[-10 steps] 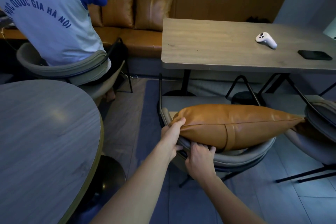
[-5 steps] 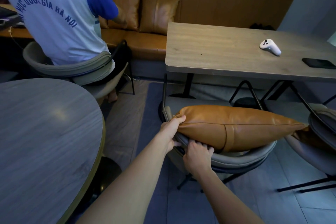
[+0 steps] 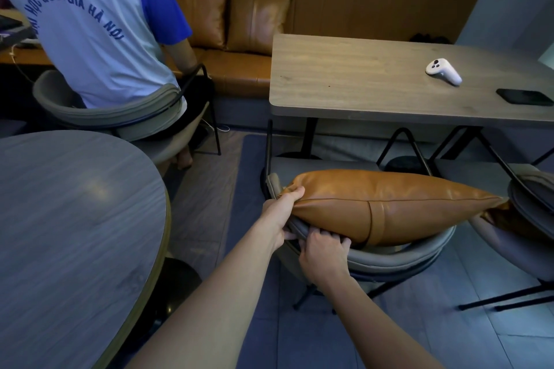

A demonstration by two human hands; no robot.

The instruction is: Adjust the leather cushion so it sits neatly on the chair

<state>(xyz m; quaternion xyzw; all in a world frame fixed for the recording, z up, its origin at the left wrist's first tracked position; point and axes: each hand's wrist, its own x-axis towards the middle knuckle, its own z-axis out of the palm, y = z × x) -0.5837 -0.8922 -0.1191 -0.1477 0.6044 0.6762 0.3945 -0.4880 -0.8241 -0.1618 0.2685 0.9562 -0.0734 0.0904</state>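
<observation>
A: While the leather cushion [image 3: 386,207] lies across the chair [image 3: 398,257] backrest, what grips it?
B: Left hand [image 3: 281,213] pinches its left corner; right hand [image 3: 325,255] curls at its underside, apparently clutching.

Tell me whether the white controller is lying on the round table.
No, the white controller lies on the rectangular table beside a black phone, not on the round table.

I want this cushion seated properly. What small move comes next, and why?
Probably slide the leather cushion leftward and forward onto the seat. The left hand pinches its left corner, the right hand is at its underside by the chair backrest, and its right tip overhangs toward the neighbouring chair.
</observation>
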